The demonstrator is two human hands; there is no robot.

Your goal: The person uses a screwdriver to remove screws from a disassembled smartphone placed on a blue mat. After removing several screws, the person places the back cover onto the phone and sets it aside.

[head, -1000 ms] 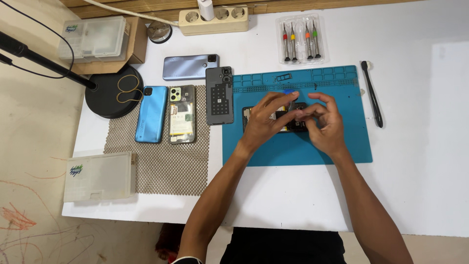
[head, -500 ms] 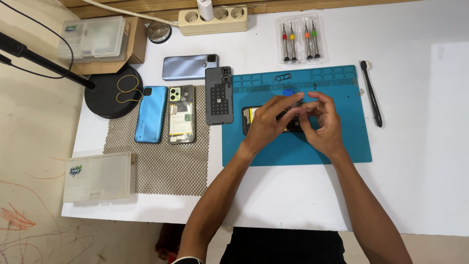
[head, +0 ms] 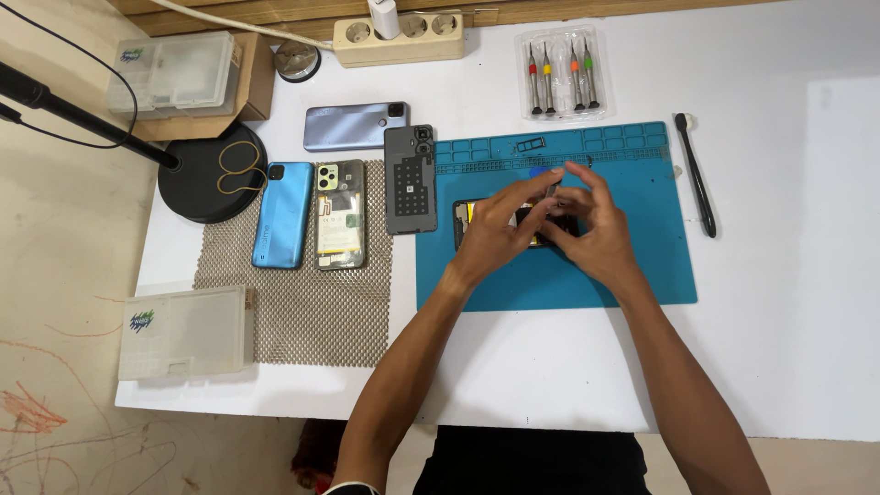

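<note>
Where the blue mat [head: 550, 284] lies on the white bench [head: 788, 302], an opened phone [head: 466, 215] rests on the mat's middle, dark-framed, largely covered by both hands. Left hand [head: 495, 234]: curled over the phone, fingers bent, thumb and forefinger pinching toward a small grey part [head: 552, 188] held above it. Right hand [head: 596, 229]: fingers raised and spread, fingertips meeting the same part; which hand bears it cannot be told.

Just left of the mat, overlapping its edge: a dark grey back cover [head: 409, 180], upright. On a mesh pad [head: 302, 302] further left: a blue phone [head: 284, 215] and, beside it, a phone with its back off [head: 340, 215]. Above these, on bare bench: a grey-blue phone [head: 356, 126] lying crosswise.

Behind the mat: a clear case of screwdrivers [head: 559, 73]. Right of the mat: a black brush-like tool [head: 697, 174]. Back edge: a power strip [head: 399, 38]. Left side: a black round lamp base [head: 211, 174] with a rubber band [head: 240, 165], and two clear boxes [head: 188, 332].
</note>
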